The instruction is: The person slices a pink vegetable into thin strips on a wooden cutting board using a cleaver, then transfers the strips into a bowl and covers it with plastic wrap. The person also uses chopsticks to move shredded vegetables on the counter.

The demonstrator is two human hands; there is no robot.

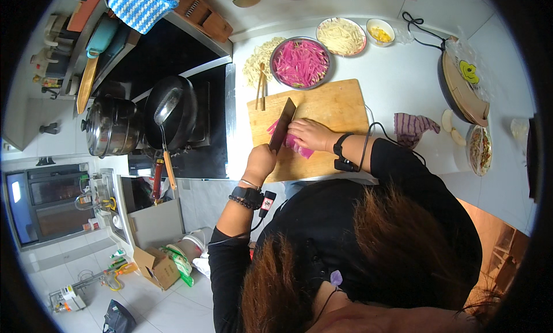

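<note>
My left hand [262, 159] is closed round the handle of a cleaver [283, 125], its dark blade over a wooden cutting board [341, 102]. With fingers bent, my right hand [312, 134] rests on a piece of pink radish [302, 150] just right of the blade. A few pink shreds [272, 126] lie left of the blade. Beyond the board stands a metal bowl [330, 69] heaped with pink radish shreds [302, 62]. Wooden chopsticks [260, 87] lie across the board's far left corner, near a pile of pale strands [259, 59].
Back right are a plate of pale shreds [341, 36] and a small bowl [380, 32] with yellow food. A striped cloth [408, 128] and cable lie right of the board. A wok [173, 117] with a skimmer and a steel pot [113, 128] stand on the left.
</note>
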